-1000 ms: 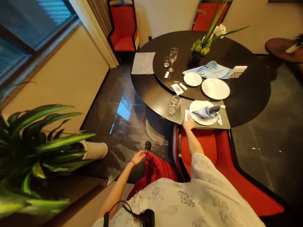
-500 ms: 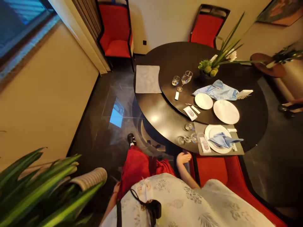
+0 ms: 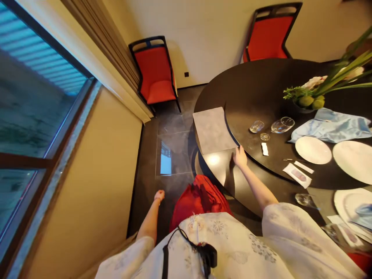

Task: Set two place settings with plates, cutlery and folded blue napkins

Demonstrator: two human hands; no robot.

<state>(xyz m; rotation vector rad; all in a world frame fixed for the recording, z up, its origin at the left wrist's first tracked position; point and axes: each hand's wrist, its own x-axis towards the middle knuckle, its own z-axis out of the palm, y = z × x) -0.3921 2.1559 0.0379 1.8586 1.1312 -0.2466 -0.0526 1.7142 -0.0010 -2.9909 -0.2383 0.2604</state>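
Note:
My right hand (image 3: 240, 157) rests on the dark round table (image 3: 261, 73) with its fingers apart, right beside the lower corner of a grey square placemat (image 3: 213, 130). It holds nothing. My left hand (image 3: 159, 196) hangs over the dark floor, curled into a loose fist with nothing visible in it. To the right of my right hand stand a small glass tumbler (image 3: 257, 126) and a wine glass (image 3: 283, 124). Beyond them lie a white folded paper (image 3: 264, 149), white plates (image 3: 313, 150), and a crumpled blue napkin (image 3: 331, 131).
A green-and-white flower arrangement (image 3: 308, 97) stands at the upper right of the table. Red chairs with black frames (image 3: 155, 69) stand against the wall. A window (image 3: 35, 97) and curtain (image 3: 107, 42) run along the left. My red skirt (image 3: 200, 197) shows below.
The view has swung left. My right hand has moved from near the chair onto the table beside the grey placemat. My left hand has moved forward, away from my body.

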